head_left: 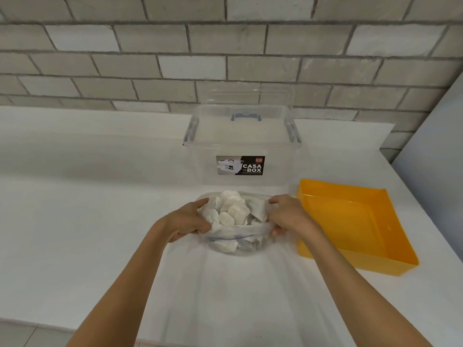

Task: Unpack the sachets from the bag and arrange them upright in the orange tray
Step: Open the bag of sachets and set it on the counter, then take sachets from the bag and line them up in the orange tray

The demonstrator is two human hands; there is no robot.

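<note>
At the mouth of the bag point(235, 231), the fingers point(199, 230) of the left hand point(185, 220) are curled around the left side of the rim. The thumb lies on top and the other fingers below, so they are clamped on the plastic. The fingers point(276, 231) of the right hand point(288, 214) do the same on the right side of the rim, with the thumb above and the other fingers curled under. Both hands hold the mouth wide, and the near part of the rim is rolled outward between them. The two bare forearms come up from the lower edge of the view.

The bag is of clear plastic, with a thin blue zip line on its near side. It stands on the white counter point(87, 196), in the middle and close to the person. The sachets point(233, 211) are inside it, a heap of small white packets lying in all directions. Some show at the open top and some through the near wall of the bag.

Just to the right of the bag, the orange tray point(350, 221) sits on the counter with its open side up. The right hand is near its left wall but apart from it.

Behind the bag stands a clear plastic box point(240, 144) with a blue handle point(246, 116) on top. A dark label point(240, 165) on its front reads "CASA BOX". Behind the counter rises a wall point(175, 58) of grey tiles laid like bricks.
</note>
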